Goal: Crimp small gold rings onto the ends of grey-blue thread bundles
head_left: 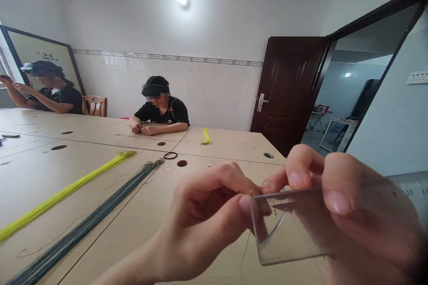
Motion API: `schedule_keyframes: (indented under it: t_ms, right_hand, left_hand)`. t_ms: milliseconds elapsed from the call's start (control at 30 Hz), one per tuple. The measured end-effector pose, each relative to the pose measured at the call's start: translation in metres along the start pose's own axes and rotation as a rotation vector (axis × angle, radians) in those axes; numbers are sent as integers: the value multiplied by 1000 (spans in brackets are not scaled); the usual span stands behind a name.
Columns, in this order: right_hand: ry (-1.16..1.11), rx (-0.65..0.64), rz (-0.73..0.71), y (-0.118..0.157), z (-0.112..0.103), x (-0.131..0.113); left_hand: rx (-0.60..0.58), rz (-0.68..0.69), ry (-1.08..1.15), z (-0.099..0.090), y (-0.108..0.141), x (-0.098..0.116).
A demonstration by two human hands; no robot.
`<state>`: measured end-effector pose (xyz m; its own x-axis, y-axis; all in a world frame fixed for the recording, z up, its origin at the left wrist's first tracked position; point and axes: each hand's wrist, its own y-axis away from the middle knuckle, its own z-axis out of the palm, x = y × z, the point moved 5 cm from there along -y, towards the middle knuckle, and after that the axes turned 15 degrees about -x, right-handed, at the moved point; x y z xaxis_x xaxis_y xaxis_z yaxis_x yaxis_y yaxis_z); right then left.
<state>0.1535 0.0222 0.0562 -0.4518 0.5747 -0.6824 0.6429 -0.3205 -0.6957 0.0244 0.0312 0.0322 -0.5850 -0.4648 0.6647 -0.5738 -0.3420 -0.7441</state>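
Observation:
A clear plastic ruler (290, 240) is held up close in front of me, its low numbers toward the left. My right hand (354, 205) grips it, fingers over the upper edge. At the ruler's left end, my left hand (207, 218) pinches a thin cord between thumb and forefinger. The cord's small loop (254, 192) shows at the ruler's corner, and a fine dark strand hangs below the hand. Both hands meet near the zero mark. To the left on the table lie a bundle of yellow cords (76, 189) and a bundle of dark grey-green cords (100, 218).
The wide table (160, 240) has seams and cable holes (182, 163). A black ring (170, 155) and a smaller yellow bundle (206, 137) lie farther back. Two people (160, 107) sit across the table. A dark door (287, 89) stands ajar at the right.

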Motion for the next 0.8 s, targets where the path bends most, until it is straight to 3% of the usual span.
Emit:
schedule_keyframes:
  t_ms: [300, 533, 800]
  right_hand:
    - [32, -60, 16, 1, -2, -3]
    - [-137, 144, -82, 2, 4, 3]
    - [-78, 118, -64, 0, 6, 3]
  left_hand:
    - [-16, 7, -20, 0, 2, 1]
    - [-17, 10, -21, -1, 1, 1]
    - [5, 22, -56, -2, 1, 2]
